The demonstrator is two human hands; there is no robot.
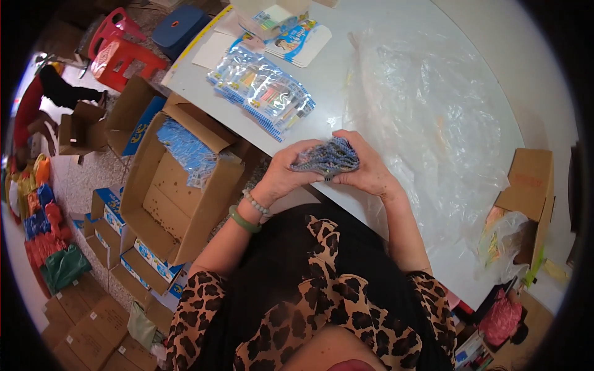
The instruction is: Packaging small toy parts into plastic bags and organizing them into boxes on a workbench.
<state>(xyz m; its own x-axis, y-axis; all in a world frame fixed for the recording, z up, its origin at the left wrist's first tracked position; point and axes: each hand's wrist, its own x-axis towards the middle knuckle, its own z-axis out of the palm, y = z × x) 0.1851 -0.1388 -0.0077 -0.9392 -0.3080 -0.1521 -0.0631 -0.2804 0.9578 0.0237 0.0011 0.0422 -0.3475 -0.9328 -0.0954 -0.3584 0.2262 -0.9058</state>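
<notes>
Both hands are closed around a thick stack of small plastic packets, held over the near edge of the white table. My left hand grips its left end and my right hand its right end, with the thumbs along the near side. The packets' bluish edges face up, and their fronts are hidden. Just beyond lie more blue-and-clear packets, spread in an overlapping row on the table. To my left, an open cardboard box has similar blue packets piled at its far end.
A large clear plastic sheet or bag covers much of the table's right side. Printed cards lie at the far edge. Another carton stands at the right. Stools, small display boxes and a seated person are at the left.
</notes>
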